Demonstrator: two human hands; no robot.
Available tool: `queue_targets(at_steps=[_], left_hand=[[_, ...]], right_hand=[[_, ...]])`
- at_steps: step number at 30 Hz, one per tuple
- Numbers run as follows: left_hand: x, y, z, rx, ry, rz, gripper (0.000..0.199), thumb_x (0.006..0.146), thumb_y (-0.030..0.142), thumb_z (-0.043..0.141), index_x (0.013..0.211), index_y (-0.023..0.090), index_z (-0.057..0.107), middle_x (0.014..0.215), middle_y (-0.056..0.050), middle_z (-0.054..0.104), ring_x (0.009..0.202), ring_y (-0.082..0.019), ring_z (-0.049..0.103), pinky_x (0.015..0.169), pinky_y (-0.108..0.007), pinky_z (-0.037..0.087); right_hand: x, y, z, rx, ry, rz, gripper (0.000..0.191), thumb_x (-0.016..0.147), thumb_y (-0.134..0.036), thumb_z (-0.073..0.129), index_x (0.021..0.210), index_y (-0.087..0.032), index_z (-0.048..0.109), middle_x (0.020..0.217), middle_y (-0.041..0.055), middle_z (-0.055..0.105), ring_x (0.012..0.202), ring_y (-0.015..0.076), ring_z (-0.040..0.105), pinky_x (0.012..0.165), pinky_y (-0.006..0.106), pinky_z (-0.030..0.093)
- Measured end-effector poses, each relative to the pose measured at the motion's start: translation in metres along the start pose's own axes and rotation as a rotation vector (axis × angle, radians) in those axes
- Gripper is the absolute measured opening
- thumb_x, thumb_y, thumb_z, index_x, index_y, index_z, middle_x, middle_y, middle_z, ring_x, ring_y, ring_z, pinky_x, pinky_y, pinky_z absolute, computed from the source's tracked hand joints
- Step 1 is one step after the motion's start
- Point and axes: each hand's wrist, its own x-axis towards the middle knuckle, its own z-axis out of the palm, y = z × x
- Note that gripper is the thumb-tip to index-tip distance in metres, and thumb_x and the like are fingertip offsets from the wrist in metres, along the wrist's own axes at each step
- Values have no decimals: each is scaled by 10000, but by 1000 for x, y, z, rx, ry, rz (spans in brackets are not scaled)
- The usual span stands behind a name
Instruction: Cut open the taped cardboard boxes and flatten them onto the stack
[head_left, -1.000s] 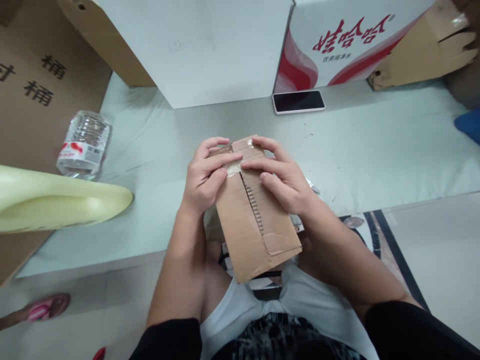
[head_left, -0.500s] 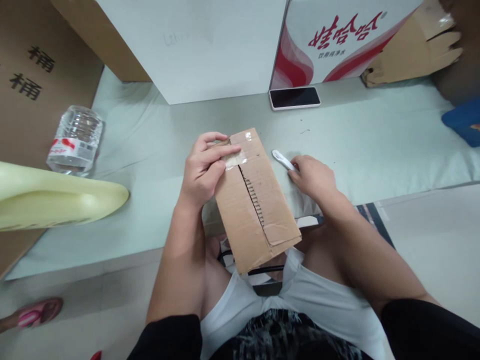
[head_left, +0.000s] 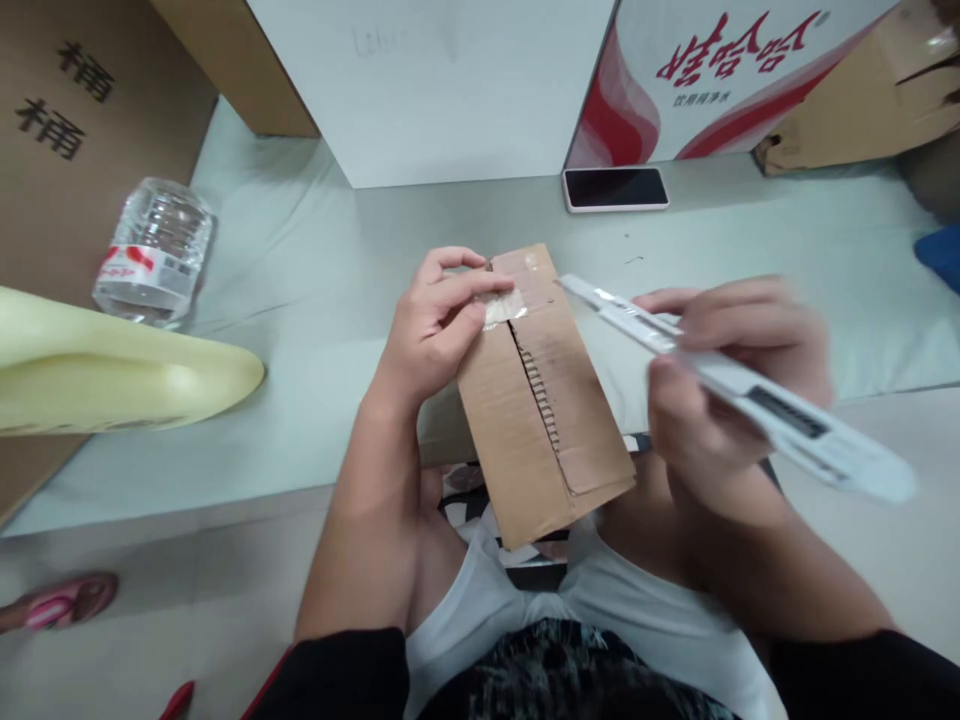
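Note:
A brown cardboard box point(head_left: 517, 450) rests tilted above my lap, its top seam partly gaping with the corrugated edge showing. My left hand point(head_left: 431, 335) grips the far left end of the box, fingers lying over a strip of tape point(head_left: 506, 310) there. In my right hand point(head_left: 739, 375) is a white utility knife point(head_left: 810, 425), held to the right of the box and slightly blurred. Its narrow end points left toward the far right edge of the box; whether it touches the cardboard I cannot tell.
Behind stand a white carton point(head_left: 442, 100) and a red-and-white carton point(head_left: 622, 110), with a phone point(head_left: 615, 189) lying before them. To the left are a plastic water bottle point(head_left: 154, 255) and a pale yellow object point(head_left: 142, 370). A person's sandalled foot point(head_left: 67, 603) shows lower left.
My right hand has risen from the cloth surface with the utility knife and turned it toward the box. The left hand keeps its hold. The whole view has shifted slightly.

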Motion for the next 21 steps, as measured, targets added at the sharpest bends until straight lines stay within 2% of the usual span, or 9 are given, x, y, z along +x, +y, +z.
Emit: queue_targets(at_steps=[2,4,9,21], left_hand=[[0,0,-1,21,-14,8,355,933,238,531,1170,307,786,1304,-59,651,1324,-278,569,1214,-512,461],[0,0,-1,13,-18,28,348,944,247,528,1177,296,782,1303,-67,644,1314,-277,576,1207,-502,468],[-2,-1,-1,-24,-16,35,345,960,259,518,1191,282,774,1314,-78,630,1322,-270,570,1211,-475,465],[-1,1,2,-40,-25,24,343,940,229,516,1161,270,775,1304,-82,622,1325,-273,569,1201,-484,477]], right_hand=[[3,-11,6,-43,-101,-61,128,875,-178,667,946,-261,599,949,17,625,960,205,727,857,419,624],[6,-15,14,-76,-135,-92,139,853,-120,649,906,-245,622,937,20,653,953,203,748,817,386,625],[9,-11,25,-175,-163,-92,104,856,-147,656,882,-246,635,956,30,679,958,204,756,793,367,622],[3,-16,24,-217,-268,-127,134,877,-124,613,863,-256,627,994,38,722,885,181,726,700,327,599]])
